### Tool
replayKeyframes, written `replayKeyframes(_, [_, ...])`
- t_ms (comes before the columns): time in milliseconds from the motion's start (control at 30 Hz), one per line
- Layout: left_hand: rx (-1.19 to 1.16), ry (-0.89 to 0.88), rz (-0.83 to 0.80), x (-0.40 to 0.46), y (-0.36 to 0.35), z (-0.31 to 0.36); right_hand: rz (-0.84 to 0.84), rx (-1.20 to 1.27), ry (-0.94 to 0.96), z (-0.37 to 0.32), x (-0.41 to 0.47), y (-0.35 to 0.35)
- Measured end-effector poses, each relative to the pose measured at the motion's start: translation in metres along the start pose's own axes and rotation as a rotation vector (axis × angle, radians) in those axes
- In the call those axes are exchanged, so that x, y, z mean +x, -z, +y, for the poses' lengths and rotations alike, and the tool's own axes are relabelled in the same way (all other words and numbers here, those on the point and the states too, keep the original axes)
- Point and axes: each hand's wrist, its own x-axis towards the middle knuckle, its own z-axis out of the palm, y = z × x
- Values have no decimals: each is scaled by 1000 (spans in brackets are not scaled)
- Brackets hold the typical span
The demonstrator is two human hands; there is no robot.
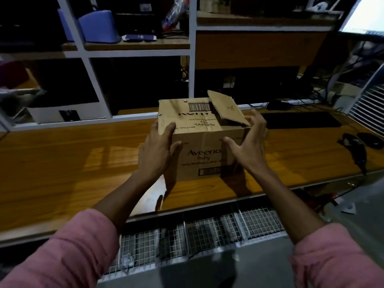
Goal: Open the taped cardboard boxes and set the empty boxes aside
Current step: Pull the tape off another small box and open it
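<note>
**Box on bench, both hands at its sides**

Wooden bench (62, 154), dim room. White shelving (192, 53) behind at 12 o'clock, with a blue container (97, 26) at 11. Black keyboard (299, 119) at 2 o'clock, black mouse (372, 140) at 3. Wire mesh baskets (207, 231) under the near bench edge at 6.

Cardboard box (199, 142) sits mid-bench, dead centre, one top flap (226, 109) tilted up on the right side.

Left hand (158, 152): fingers spread, curled over the box's upper left corner, thumb on the front face. Right hand (249, 146): fingers straight, spread alongside the right wall, thumb at the front edge; contact unclear. Pink sleeves (72, 252) at both forearms.
</note>
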Motion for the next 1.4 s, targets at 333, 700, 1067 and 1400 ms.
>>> replayKeyframes(333, [-108, 184, 53, -29, 20, -7, -218, -187, 108, -32, -4, -29])
replayKeyframes(700, [-64, 425, 174, -89, 106, -111, -283, -68, 222, -158, -43, -117])
replayKeyframes(1067, [-3, 526, 245, -166, 239, -303, -346, -36, 298, -354, -109, -252])
replayKeyframes(1400, [40, 620, 234, -211, 353, -452, -397, -121, 379, -518, -159, -344])
